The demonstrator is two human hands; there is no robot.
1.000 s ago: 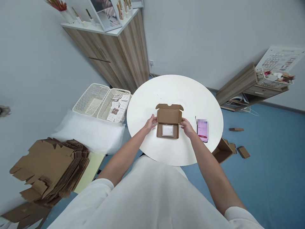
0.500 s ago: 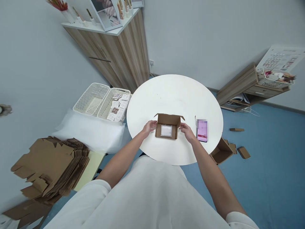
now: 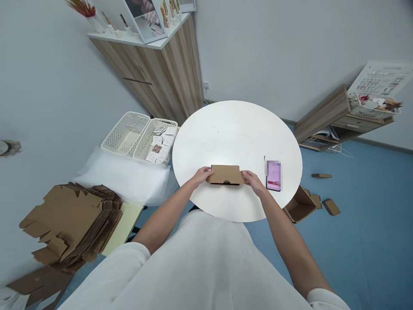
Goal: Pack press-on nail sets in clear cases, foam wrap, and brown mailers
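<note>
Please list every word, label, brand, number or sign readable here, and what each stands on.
None can be read.
Phone screen: pixelated and blurred.
Cards in the basket: too small.
Poster: too small.
Box: no print visible.

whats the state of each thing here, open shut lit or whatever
small box: lid down, dark gap along front
left hand: touching box's left end
right hand: touching box's right end
phone: face up, screen lit
card basket: open-topped, holding cards
floor box: open
cardboard stack: piled, unassembled
wooden cabinet: shut
</note>
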